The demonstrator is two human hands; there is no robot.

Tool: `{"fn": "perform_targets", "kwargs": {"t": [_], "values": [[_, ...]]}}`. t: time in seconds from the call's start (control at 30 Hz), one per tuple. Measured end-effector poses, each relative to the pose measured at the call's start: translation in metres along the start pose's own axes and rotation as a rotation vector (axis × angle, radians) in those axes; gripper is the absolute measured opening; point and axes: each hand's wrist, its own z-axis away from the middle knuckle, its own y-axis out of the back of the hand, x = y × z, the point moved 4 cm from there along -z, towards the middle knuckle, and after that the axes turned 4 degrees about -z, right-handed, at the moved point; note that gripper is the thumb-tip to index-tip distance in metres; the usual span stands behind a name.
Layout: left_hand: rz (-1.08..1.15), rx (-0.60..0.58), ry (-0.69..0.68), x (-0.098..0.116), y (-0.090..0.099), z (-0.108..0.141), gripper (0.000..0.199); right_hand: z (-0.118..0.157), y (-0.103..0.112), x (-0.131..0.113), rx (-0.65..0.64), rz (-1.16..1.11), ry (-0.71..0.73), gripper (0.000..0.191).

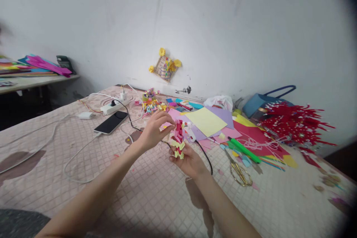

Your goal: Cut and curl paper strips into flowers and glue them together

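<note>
My right hand (192, 160) is closed around the lower end of a small paper flower craft (178, 144), held upright above the table. Pale yellow folded paper pieces sit low on it, and deep pink ones are at its top. The thumb and fingers of my left hand (156, 128) come together in a pinch beside the pink top; whatever is between the fingertips is too small to make out. Just behind the craft lies a white tool (190, 133), apparently a glue gun, with a black cord (206, 154) running from it.
Gold-handled scissors (240, 173), a green marker-like stick (245, 149) and coloured paper sheets (208, 121) lie to the right. Red fuzzy stems (292, 122) are piled beyond. On the left are a phone (111, 122), a power strip (114, 107) and loose white cables. Small paper flowers (154, 106) lie at the back.
</note>
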Motion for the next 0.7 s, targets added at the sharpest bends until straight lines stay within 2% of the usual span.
{"fn": "perform_targets", "kwargs": {"t": [0.17, 0.3, 0.43, 0.53, 0.7], "values": [[0.085, 0.060, 0.117, -0.003, 0.005, 0.004, 0.005, -0.001, 0.001, -0.002, 0.008, 0.035, 0.024, 0.029], [0.144, 0.092, 0.271, -0.007, 0.005, 0.016, 0.007, -0.001, 0.004, -0.006, 0.022, 0.085, 0.063, 0.031], [0.258, -0.063, 0.473, -0.008, -0.003, 0.035, 0.013, -0.001, 0.005, -0.006, 0.027, 0.125, 0.095, 0.032], [0.383, -0.177, 0.571, -0.002, -0.008, 0.047, 0.021, -0.002, 0.002, -0.003, 0.030, 0.184, 0.116, 0.034], [0.495, -0.219, 0.669, 0.009, -0.007, 0.057, 0.029, -0.004, -0.002, 0.005, 0.045, 0.256, 0.152, 0.042]]}}
